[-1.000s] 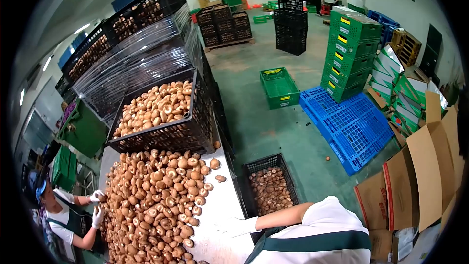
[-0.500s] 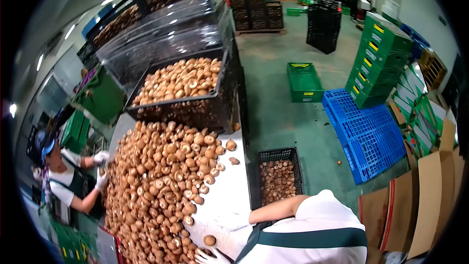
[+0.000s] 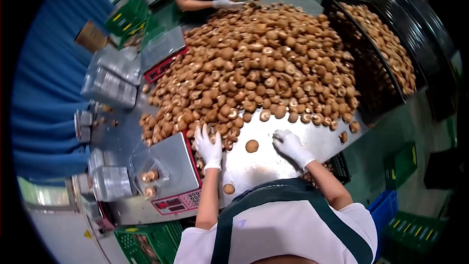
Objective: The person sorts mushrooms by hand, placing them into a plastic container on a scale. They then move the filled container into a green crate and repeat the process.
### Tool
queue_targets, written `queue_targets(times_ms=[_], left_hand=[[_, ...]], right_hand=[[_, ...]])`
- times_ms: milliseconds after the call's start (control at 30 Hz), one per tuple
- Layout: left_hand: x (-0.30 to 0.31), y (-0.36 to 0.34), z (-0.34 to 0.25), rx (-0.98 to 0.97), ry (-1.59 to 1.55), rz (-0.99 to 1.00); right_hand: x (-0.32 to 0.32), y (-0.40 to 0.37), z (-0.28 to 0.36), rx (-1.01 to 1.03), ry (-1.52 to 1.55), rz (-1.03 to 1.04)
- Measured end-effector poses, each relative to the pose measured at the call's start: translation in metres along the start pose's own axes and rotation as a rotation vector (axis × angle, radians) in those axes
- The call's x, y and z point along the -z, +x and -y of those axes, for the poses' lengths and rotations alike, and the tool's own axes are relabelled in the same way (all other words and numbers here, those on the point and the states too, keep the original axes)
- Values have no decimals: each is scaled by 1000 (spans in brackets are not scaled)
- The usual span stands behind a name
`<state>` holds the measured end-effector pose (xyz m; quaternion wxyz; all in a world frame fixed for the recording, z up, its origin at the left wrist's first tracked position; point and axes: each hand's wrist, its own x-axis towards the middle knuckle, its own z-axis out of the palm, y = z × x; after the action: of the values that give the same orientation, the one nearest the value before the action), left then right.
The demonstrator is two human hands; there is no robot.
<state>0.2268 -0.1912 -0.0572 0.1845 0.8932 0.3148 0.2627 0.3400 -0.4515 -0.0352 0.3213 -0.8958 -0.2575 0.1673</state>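
Left hand (image 3: 207, 147), gloved, fingers spread, is touching the near edge of the mushroom pile (image 3: 254, 63). Right hand (image 3: 289, 143) is resting curled on the table (image 3: 264, 168); its grip cannot be told. A loose mushroom (image 3: 252, 145) is lying between them, slightly nearer the right.

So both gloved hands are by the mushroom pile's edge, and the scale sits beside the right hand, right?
Not quite: the head view shows the scale beside the left hand, not the right hand. The rest holds.
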Motion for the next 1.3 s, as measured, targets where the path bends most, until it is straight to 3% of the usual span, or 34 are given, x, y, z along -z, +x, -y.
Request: queue_targets(times_ms=[67,200,333,433,467,567,600,700,867,1000,1300], left_hand=[[-6,25,-6,-32,-77,-27],[-8,91,-29,-93,-169,-3],[-24,162,-51,-176,-71,126],[-46,197,-75,-312,-19,272],[-57,204,-82,-272,-57,423],[-78,197,-103,-337,216,600],[-84,192,-103,-353,245,533],[-84,177,-98,-304,105,545],[-55,137,-86,-409,-7,429],[-46,83,-72,-498,191,450],[-19,-45,-47,-485,146,401]], right_hand=[[9,33,3,154,30,-118],[61,115,34,443,-193,-383],[98,216,43,391,-377,-601],[90,265,35,182,-383,-397],[74,269,29,174,-494,-376],[54,263,28,262,-443,-363],[49,256,27,369,-467,-461],[46,235,25,465,-434,-470],[36,200,27,570,-322,-457],[-2,166,18,678,-296,-443],[-34,49,-4,598,-244,-309]])
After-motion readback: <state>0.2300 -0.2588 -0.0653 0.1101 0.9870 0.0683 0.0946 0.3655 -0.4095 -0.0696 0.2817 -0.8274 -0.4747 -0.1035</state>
